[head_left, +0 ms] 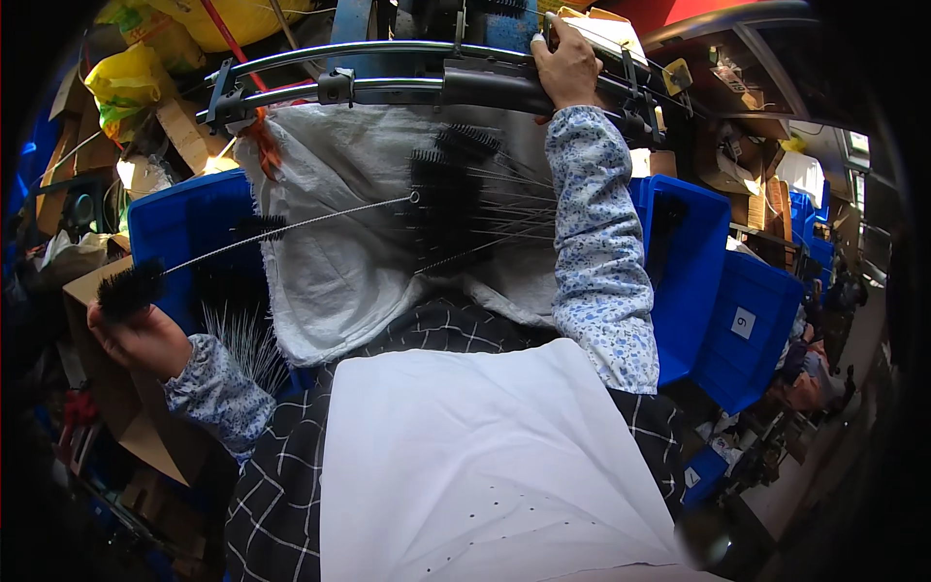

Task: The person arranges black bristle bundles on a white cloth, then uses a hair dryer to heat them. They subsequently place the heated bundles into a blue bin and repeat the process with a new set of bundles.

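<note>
My left hand (145,341) is out at the far left, closed round the black bristle head of a wire brush (132,289). Its twisted wire stem slants up to the right and ends in a small loop. A pile of similar black brushes (444,199) lies across the white woven cloth (335,281) over my lap, stems toward my right arm. My right hand (567,66) rests on the right end of a machine with metal rails (398,85), thumb and forefinger apart and pale-tipped. Its other fingers are partly hidden, and I see nothing held there.
Left of the cloth stands a blue bin (184,218) with brushes in it, beside an open cardboard box (136,398). Blue bins (690,276) stand to the right of my arm. A yellow bag (126,87) and cardboard pieces crowd the upper left.
</note>
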`<state>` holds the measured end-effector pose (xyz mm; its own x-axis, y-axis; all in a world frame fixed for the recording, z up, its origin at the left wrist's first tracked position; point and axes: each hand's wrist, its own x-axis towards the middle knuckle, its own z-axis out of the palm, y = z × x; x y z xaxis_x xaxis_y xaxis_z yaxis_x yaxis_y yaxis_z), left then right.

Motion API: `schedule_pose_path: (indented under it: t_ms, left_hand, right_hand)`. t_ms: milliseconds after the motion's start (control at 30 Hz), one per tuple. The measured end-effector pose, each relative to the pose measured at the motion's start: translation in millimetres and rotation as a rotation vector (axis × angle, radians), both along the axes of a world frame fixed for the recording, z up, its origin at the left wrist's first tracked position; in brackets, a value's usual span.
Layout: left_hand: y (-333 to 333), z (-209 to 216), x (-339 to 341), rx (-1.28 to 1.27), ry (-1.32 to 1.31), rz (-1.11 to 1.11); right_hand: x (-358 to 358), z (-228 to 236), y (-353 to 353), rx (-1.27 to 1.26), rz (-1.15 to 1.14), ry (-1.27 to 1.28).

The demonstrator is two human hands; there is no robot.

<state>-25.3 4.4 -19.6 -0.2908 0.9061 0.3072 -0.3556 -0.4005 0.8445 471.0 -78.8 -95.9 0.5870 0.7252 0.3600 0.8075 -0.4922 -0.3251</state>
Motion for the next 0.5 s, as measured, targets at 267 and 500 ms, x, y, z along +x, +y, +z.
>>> schedule_pose_path:
  t_ms: [267, 500]
  left_hand:
    - [11.4, 4.3, -31.6, 0.129, 0.792, 0.474]
    - [1.6, 13.2, -15.4, 0.065, -0.042, 0.030]
  right_hand:
    - [-28.5, 3.3, 20.1, 0.085, 0.042, 0.015]
    - [-57.9, 18.2, 38.7, 0.029, -0.014, -0.024]
